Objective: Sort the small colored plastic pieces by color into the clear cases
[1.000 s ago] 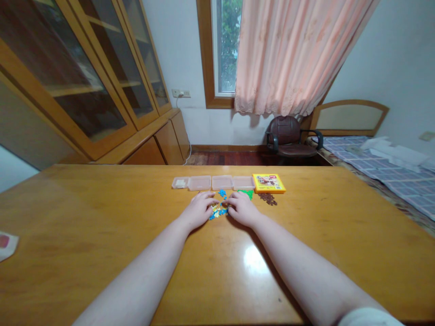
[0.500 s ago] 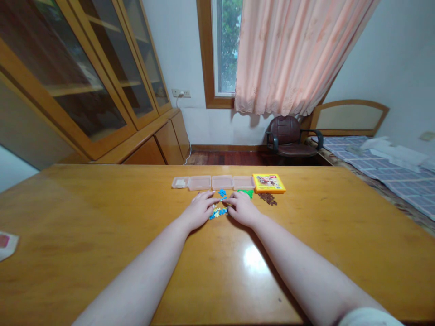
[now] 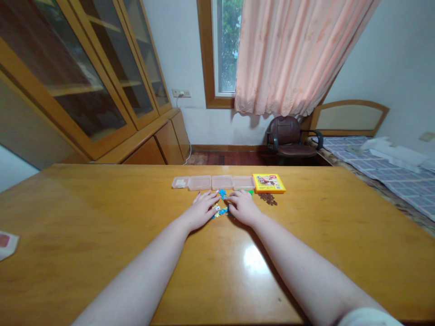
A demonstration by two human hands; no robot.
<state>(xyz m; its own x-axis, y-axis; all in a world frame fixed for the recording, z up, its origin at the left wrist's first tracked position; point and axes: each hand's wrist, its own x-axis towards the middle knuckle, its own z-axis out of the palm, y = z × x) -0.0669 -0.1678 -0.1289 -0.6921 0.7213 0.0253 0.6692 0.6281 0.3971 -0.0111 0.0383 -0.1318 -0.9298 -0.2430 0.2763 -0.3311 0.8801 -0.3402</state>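
My left hand (image 3: pixel 201 210) rests low over the table with its fingers stretched forward. Opposite it, my right hand (image 3: pixel 244 208) lies with fingers extended, thumb apart. Between them is a mixed pile of small blue, white and yellow pieces (image 3: pixel 222 211), with both thumbs at its edges. Just beyond the fingertips is a small heap of blue pieces (image 3: pixel 222 193). Green pieces (image 3: pixel 250 192) show partly from behind my right hand. To the right of that hand lies a heap of brown pieces (image 3: pixel 268 198). Whether any piece is under the fingers is hidden.
Clear plastic trays (image 3: pixel 200 183) stand in a row behind the hands; the leftmost small one (image 3: pixel 180 182) holds something white. A yellow box (image 3: pixel 269 183) ends the row at right. At the left edge of the wooden table (image 3: pixel 118 217) lies a white item (image 3: pixel 8 245).
My fingers have shifted slightly over the pieces. The blue piece between the index fingertips no longer shows there, and my right hand covers more of the green pieces.
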